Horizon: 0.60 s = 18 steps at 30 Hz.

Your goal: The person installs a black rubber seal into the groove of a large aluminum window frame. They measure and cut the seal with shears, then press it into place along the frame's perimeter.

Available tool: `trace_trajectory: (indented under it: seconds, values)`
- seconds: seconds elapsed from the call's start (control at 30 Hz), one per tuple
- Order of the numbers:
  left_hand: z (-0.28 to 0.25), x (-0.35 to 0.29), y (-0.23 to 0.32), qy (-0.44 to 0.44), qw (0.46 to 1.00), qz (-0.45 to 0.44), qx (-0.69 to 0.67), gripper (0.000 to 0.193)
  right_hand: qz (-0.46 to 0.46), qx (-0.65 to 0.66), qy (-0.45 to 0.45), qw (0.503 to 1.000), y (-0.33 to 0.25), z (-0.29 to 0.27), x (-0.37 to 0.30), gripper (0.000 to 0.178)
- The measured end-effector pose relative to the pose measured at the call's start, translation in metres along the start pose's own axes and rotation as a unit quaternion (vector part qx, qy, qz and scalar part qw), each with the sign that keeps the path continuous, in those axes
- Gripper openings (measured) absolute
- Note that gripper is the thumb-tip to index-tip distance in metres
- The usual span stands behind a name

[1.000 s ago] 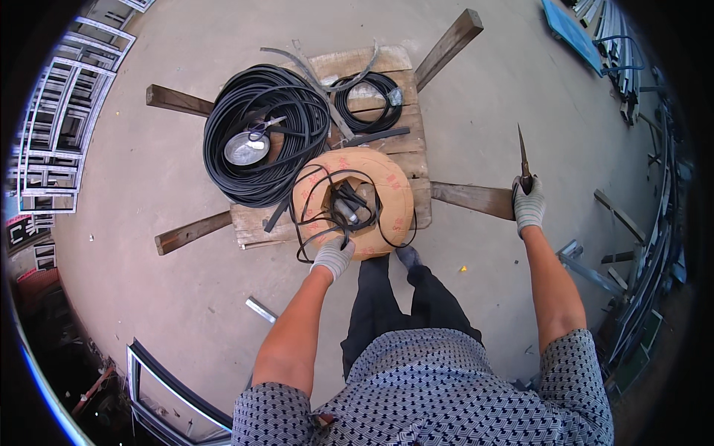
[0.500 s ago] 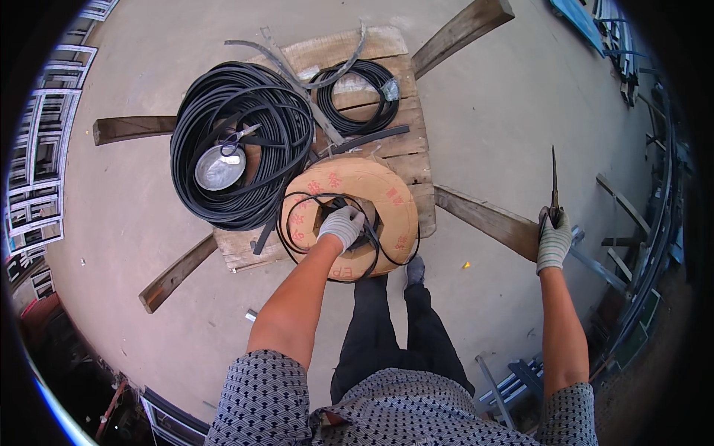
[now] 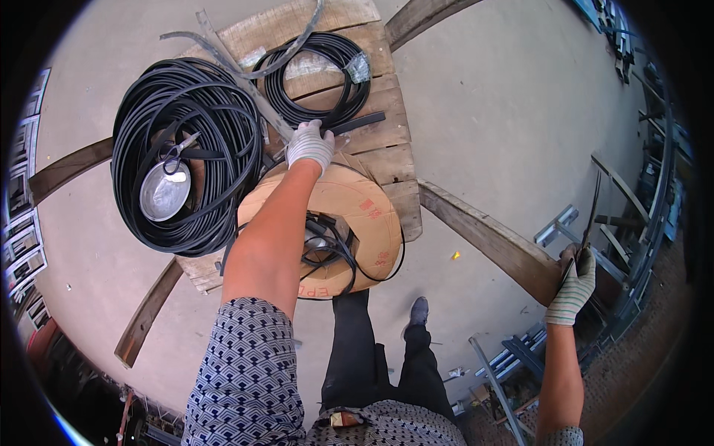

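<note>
Counting up what we've got: one plank table point(image 3: 390, 163), four wooden legs showing. On it there are two bare black coils, the big coil point(image 3: 130, 163) at the left and the small coil point(image 3: 357, 97) on the far side. One fat cardboard-wrapped roll point(image 3: 375, 223) sits at the near edge, with loops of thin black strip point(image 3: 338, 245) spilling around its middle hole. Inside the big coil we count one round metal dish point(image 3: 165, 192) and one pair of scissors point(image 3: 175, 151). Looks like two grey strips point(image 3: 275, 119) across the far part, plus one short black piece point(image 3: 361, 123) right of our left hand.

Both our hands are in striped gloves. The left hand point(image 3: 311, 147) is over the roll's far edge, fingers bent and close together, but we can't tell if they're gripping anything. Our right hand point(image 3: 574, 286) is out by the near right leg, fingers wrapped around one dark pointed tool point(image 3: 593, 204), tip facing away from us.
</note>
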<state>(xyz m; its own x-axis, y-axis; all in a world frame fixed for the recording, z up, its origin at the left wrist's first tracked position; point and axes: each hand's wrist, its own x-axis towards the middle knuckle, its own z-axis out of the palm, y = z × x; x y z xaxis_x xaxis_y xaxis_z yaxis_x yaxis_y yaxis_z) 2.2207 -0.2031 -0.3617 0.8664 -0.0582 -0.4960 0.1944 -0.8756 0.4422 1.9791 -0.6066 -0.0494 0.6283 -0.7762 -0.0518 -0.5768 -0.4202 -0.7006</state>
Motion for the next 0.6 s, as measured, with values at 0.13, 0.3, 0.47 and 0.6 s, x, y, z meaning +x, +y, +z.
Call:
trace_trajectory:
  seconds: [0.13,0.3,0.47,0.6]
  values:
    - [0.019,0.036,0.011,0.038,0.994,0.039,0.090,0.049,-0.005,0.016,-0.015,1.000,-0.011,0.003,-0.005,0.029]
    - [0.043,0.068,0.021,-0.001,0.986,0.061,0.154,0.053,0.025,-0.011,-0.015,1.000,-0.023,0.000,-0.008,0.029]
    - [0.040,0.080,0.038,-0.070,0.979,0.033,0.191,0.056,0.015,-0.006,-0.037,0.999,-0.029,-0.001,-0.013,0.035]
    - [0.050,0.087,0.032,-0.069,0.985,0.022,0.159,0.053,0.010,-0.002,-0.028,1.000,-0.024,0.000,-0.012,0.047]
